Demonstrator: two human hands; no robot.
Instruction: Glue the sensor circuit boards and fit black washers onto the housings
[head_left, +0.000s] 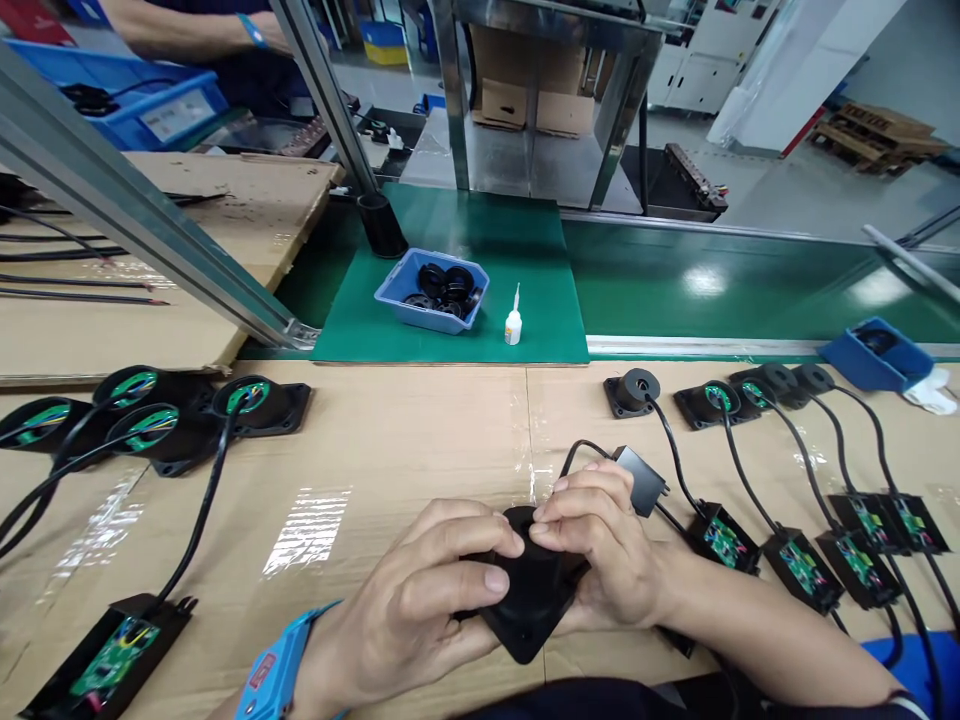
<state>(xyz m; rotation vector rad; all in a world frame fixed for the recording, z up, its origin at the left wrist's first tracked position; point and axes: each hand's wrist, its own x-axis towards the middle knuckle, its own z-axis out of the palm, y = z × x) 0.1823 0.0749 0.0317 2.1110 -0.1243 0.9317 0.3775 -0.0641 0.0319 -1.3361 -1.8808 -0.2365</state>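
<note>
While both hands close around a black plastic square-flanged housing [534,590] at the near edge of the cardboard-covered bench [390,450], the left hand [420,600] grips its near side and the right hand [600,555] pinches its top, fingertips meeting over the centre. A black cable [581,447] runs from it to a small black box [643,480] just beyond the right hand. Judging by the layout, work is partway: several wired units with exposed green circuit boards [150,415] wait at far left, while a row of capped units [757,395] lies at right. A blue plastic tray of black rings [435,290] and a small white glue bottle [514,320] stand on the green mat [480,240] farther off.
</note>
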